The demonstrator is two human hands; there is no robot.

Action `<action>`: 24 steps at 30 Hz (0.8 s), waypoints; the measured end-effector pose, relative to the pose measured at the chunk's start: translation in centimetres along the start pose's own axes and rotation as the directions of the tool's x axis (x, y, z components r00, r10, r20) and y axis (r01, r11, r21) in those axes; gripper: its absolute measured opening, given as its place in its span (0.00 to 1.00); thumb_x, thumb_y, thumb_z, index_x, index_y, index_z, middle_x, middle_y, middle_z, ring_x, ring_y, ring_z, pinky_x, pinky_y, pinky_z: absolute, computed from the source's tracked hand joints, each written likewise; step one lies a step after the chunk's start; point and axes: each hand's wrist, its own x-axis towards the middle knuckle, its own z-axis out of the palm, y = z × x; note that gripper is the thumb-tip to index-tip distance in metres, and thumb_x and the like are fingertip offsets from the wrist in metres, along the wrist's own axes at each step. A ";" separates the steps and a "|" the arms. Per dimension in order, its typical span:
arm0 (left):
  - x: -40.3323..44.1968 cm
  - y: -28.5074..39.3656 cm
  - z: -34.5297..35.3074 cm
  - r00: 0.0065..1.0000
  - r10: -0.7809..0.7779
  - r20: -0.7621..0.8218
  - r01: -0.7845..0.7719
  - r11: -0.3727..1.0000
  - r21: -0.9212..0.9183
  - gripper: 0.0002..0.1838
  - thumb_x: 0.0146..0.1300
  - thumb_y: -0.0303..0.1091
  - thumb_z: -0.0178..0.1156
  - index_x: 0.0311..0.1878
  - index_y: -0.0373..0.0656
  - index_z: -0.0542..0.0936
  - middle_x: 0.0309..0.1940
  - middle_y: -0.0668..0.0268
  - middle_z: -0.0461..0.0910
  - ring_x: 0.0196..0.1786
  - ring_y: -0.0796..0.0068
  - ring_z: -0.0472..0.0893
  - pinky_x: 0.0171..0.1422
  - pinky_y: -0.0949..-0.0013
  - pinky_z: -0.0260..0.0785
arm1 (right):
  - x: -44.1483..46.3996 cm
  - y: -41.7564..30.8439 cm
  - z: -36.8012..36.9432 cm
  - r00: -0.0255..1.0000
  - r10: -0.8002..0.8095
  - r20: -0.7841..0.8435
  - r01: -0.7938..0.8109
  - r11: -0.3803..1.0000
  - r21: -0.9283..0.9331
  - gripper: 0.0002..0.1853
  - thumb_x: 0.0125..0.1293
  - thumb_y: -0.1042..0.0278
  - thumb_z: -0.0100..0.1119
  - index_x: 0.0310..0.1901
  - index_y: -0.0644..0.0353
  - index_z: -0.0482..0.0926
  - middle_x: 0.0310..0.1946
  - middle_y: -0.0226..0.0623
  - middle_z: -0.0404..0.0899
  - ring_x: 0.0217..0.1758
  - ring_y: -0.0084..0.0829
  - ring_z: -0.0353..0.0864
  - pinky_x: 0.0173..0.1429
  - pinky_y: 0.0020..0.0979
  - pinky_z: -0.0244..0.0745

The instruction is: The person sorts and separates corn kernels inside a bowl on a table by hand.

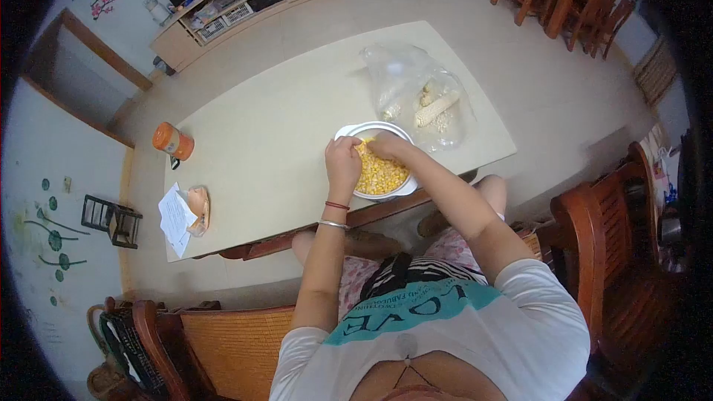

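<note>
A white bowl with small side handles stands at the near edge of the table, holding many loose yellow corn kernels. My left hand is at the bowl's left side, its fingers curled inward over the rim. My right hand reaches into the far part of the bowl, fingers bent down and close to the left fingertips. A bit of yellow shows between the two hands, but whatever the fingers grip is mostly hidden. Just right of the bowl, a clear plastic bag lies spread with stripped pale corn cobs on it.
On the cream table, an orange-lidded jar stands at the left, with papers and a packaged item nearer. A wooden bench and a wooden chair flank me. A TV cabinet stands beyond.
</note>
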 end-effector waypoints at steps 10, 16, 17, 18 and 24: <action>0.1 -0.1 0.1 1.000 0.005 -0.005 -0.005 1.000 -0.004 0.08 0.54 0.20 0.50 0.33 0.41 0.77 0.31 0.57 0.78 0.40 0.54 0.76 0.60 0.53 0.62 | -3.9 -5.2 -4.7 0.976 -0.049 0.213 -0.007 0.968 0.253 0.21 0.66 0.57 0.47 0.47 0.70 0.77 0.46 0.55 0.77 0.45 0.46 0.80 0.47 0.40 0.75; -0.1 -0.2 0.0 1.000 0.015 -0.020 -0.016 1.000 -0.016 0.08 0.54 0.20 0.50 0.33 0.41 0.77 0.32 0.58 0.78 0.41 0.56 0.77 0.60 0.54 0.62 | -2.5 -2.1 -3.2 0.960 -0.224 0.170 0.281 0.802 -0.527 0.11 0.55 0.70 0.52 0.33 0.64 0.83 0.33 0.50 0.81 0.38 0.42 0.82 0.44 0.39 0.75; -0.1 -0.3 -0.1 1.000 0.014 -0.011 -0.014 1.000 -0.006 0.08 0.54 0.20 0.50 0.33 0.41 0.77 0.32 0.58 0.79 0.41 0.56 0.77 0.60 0.54 0.62 | -2.9 -1.9 -2.8 0.941 -0.238 0.241 0.337 0.730 -0.595 0.11 0.54 0.70 0.53 0.32 0.64 0.83 0.34 0.50 0.81 0.39 0.43 0.82 0.45 0.39 0.75; 0.0 -0.2 -0.2 1.000 0.013 -0.002 -0.013 1.000 0.003 0.08 0.53 0.20 0.50 0.33 0.41 0.77 0.31 0.58 0.79 0.41 0.57 0.77 0.60 0.55 0.62 | -3.0 -2.0 -2.4 0.948 -0.197 0.249 0.313 0.715 -0.625 0.11 0.53 0.70 0.53 0.33 0.63 0.83 0.35 0.49 0.81 0.40 0.42 0.82 0.46 0.39 0.75; 0.0 -0.2 -0.3 1.000 0.001 0.012 -0.001 1.000 0.021 0.08 0.53 0.20 0.50 0.32 0.41 0.77 0.31 0.59 0.79 0.41 0.57 0.77 0.62 0.55 0.60 | -2.0 -2.3 -1.5 0.975 -0.060 0.212 0.178 0.782 -0.597 0.11 0.52 0.69 0.55 0.35 0.62 0.83 0.36 0.47 0.82 0.42 0.41 0.82 0.47 0.38 0.75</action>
